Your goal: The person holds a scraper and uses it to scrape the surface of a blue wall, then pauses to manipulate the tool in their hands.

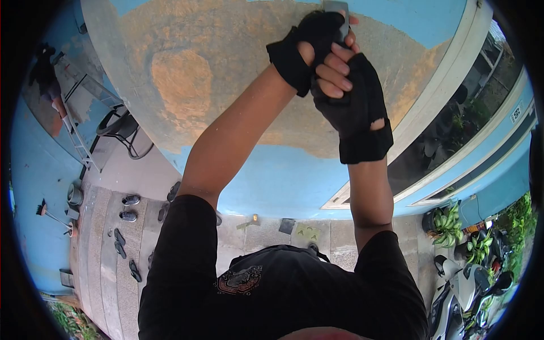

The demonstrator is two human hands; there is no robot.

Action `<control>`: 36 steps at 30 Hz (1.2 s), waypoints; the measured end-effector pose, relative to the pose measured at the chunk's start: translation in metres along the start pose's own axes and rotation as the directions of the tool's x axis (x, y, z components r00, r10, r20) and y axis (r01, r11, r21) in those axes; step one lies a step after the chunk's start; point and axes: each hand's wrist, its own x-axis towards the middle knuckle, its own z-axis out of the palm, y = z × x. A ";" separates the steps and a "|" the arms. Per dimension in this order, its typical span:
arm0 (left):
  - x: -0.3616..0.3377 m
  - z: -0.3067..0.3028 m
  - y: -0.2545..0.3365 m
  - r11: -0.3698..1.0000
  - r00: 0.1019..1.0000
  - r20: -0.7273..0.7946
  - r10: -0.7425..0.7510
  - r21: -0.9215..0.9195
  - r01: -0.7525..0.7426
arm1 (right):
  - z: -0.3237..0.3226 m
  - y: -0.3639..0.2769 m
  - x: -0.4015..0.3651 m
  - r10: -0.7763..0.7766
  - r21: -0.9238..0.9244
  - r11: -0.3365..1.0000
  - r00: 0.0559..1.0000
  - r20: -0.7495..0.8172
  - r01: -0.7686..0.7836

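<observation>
Both hands wear black fingerless gloves and are raised together against a wall with bare grey and orange-brown patches [238, 85]. My left hand [323, 37] is closed around a flat grey tool [338, 8] at the top edge of the view; the rest of the tool is hidden. Just below and to the right, touching it, is my right hand [354, 88], its fingers curled in. What lies inside those fingers is hidden.
At far left a person [45, 76] stands on a ladder [79, 136] near a black chair [116, 124]. Sandals [119, 243] and shoes [129, 216] lie on the floor. A window [430, 141], potted plants [447, 224] and a motorcycle [462, 289] are at right.
</observation>
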 end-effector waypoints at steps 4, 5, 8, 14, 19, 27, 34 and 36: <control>0.008 -0.004 0.006 0.999 1.000 -0.007 -0.019 0.051 0.019 | 0.001 -0.003 0.004 0.028 -0.014 1.000 0.999 0.037 -0.027; 0.011 -0.004 0.005 0.998 1.000 -0.020 -0.009 0.066 0.010 | 0.003 -0.003 0.004 0.008 -0.024 1.000 1.000 0.026 -0.008; 0.008 -0.005 0.001 0.999 1.000 0.017 -0.018 -0.037 0.018 | 0.000 -0.003 0.002 0.016 -0.028 1.000 0.998 0.059 -0.015; 0.010 -0.004 0.004 1.000 1.000 0.010 0.017 0.012 -0.017 | 0.004 -0.004 0.003 0.026 0.022 0.999 0.999 0.043 -0.027; 0.009 -0.008 0.003 0.997 1.000 0.000 0.022 0.068 -0.021 | -0.004 -0.001 0.000 0.026 0.003 1.000 0.997 0.068 -0.027; 0.006 -0.002 0.004 0.993 1.000 -0.030 -0.004 0.119 0.007 | -0.001 -0.003 0.001 0.038 0.010 0.999 0.997 0.067 -0.039; -0.008 0.003 -0.002 0.999 0.996 -0.079 -0.039 0.016 0.040 | -0.011 0.004 -0.002 0.031 -0.052 0.998 0.999 -0.020 -0.032; -0.035 -0.002 -0.025 0.990 0.969 -0.207 -0.135 0.021 0.142 | -0.038 0.011 -0.024 0.117 -0.078 0.989 0.986 -0.117 -0.127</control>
